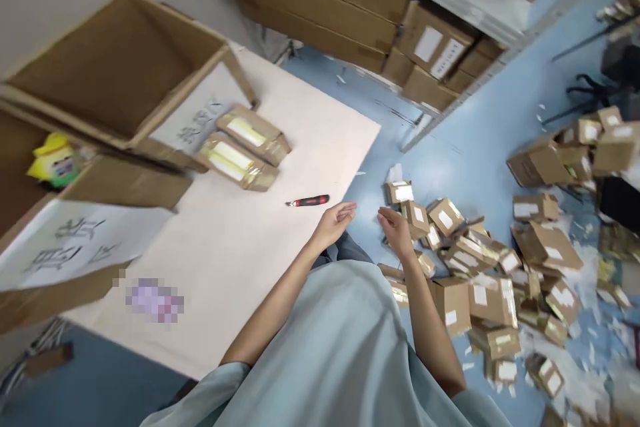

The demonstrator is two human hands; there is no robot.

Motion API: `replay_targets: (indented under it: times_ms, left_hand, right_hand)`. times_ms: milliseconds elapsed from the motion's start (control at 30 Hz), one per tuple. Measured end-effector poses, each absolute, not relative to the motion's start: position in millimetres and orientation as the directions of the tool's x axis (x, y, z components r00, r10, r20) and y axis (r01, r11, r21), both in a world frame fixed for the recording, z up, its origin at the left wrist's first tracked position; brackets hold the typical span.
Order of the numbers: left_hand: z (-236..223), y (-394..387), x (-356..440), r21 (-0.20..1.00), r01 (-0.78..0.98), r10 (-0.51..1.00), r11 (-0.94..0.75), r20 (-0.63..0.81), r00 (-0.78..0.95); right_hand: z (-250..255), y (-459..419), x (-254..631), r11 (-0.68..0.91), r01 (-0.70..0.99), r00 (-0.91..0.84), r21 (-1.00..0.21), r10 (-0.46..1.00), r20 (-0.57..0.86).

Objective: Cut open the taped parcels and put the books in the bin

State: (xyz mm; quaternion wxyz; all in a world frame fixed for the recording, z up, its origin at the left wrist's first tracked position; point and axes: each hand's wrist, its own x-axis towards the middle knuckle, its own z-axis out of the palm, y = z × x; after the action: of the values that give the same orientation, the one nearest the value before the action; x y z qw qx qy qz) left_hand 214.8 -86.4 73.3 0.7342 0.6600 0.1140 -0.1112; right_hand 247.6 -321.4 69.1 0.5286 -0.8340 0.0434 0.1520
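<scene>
My left hand point(334, 222) hovers at the right edge of a pale table point(240, 260), fingers loosely apart, holding nothing. A red and black utility knife point(309, 201) lies on the table just left of that hand. My right hand point(396, 230) is open too, raised over a heap of small taped cardboard parcels point(470, 260) on the blue floor. Neither hand touches anything. Two flat taped parcels point(245, 147) lie further back on the table.
Large open cartons point(120, 67) with paper signs stand along the table's left side; one holds a yellow toy point(54, 160). Stacked boxes point(425, 53) fill a metal shelf at the back. More parcels and paper scraps litter the floor at right.
</scene>
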Motion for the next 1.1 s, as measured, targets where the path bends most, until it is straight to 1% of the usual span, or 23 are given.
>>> replay_targets:
  times_ms: [133,267,367,467,567,700,767,867,1000,1067,1100]
  left_hand:
    - [73,-22,190,0.948,0.277,0.280,0.156,-0.312,0.908]
    - [72,29,159,0.935,0.290,0.539,0.203,-0.353,0.764]
    - [72,51,140,0.915,0.313,0.657,0.256,-0.402,0.638]
    - [74,62,129,0.899,0.319,0.729,0.299,-0.431,0.531]
    - [76,65,126,0.894,0.310,0.784,0.324,-0.437,0.441]
    - [75,67,129,0.877,0.308,0.817,0.368,-0.463,0.343]
    - [73,70,132,0.864,0.320,0.823,0.388,-0.482,0.303]
    - [68,80,143,0.852,0.362,0.840,0.378,-0.480,0.251]
    - [63,110,175,0.837,0.472,0.876,0.276,-0.421,0.234]
    - [61,135,198,0.822,0.543,0.899,0.171,-0.356,0.255]
    - [60,149,211,0.811,0.578,0.906,0.093,-0.310,0.289]
  right_hand:
    - [67,-247,288,-0.462,-0.149,0.891,-0.874,0.321,-0.321]
    - [59,-165,317,-0.447,-0.093,0.781,-0.889,0.521,-0.344]
    - [51,-103,334,-0.432,-0.120,0.663,-0.894,0.635,-0.396]
    - [41,-44,350,-0.436,-0.221,0.528,-0.872,0.698,-0.483]
    - [27,10,361,-0.500,-0.334,0.423,-0.800,0.679,-0.600]
    - [7,59,363,-0.604,-0.472,0.339,-0.642,0.548,-0.765]
    - [-2,68,361,-0.625,-0.522,0.306,-0.580,0.498,-0.811]
    - [-11,67,362,-0.630,-0.549,0.271,-0.550,0.489,-0.829]
    - [-19,54,370,-0.633,-0.535,0.278,-0.560,0.493,-0.824]
    - [-23,48,374,-0.642,-0.520,0.290,-0.564,0.488,-0.823]
    - [-24,45,376,-0.644,-0.513,0.293,-0.568,0.490,-0.821]
